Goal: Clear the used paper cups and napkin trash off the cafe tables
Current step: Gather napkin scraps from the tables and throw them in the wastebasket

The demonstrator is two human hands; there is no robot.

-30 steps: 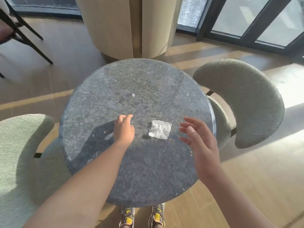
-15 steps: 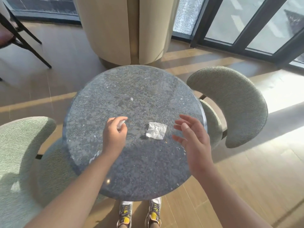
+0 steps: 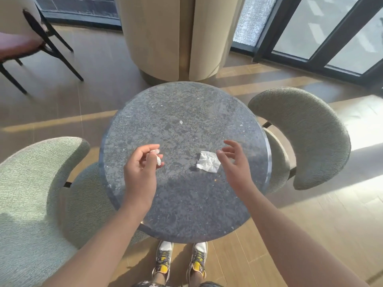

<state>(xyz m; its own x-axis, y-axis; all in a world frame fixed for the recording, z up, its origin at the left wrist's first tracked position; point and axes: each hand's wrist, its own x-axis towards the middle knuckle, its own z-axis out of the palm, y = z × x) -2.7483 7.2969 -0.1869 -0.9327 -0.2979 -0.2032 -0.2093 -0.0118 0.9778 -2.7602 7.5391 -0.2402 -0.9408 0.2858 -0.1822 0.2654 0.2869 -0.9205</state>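
A round grey stone table stands right in front of me. A crumpled white napkin lies on it right of centre. My left hand is raised over the table's left part and pinches a small white paper scrap between thumb and fingertips. My right hand hovers just to the right of the napkin, fingers spread and loosely bent, holding nothing. Farther back, a tiny white fleck sits on the tabletop.
Two padded grey-green chairs flank the table, one at the left and one at the right. A wide beige column rises behind the table. A black-framed chair stands at far left; glass doors at back right.
My left hand has lifted off the tabletop with the small paper scrap pinched in it. My right hand has edged closer to the napkin. The view has pulled back from the table.
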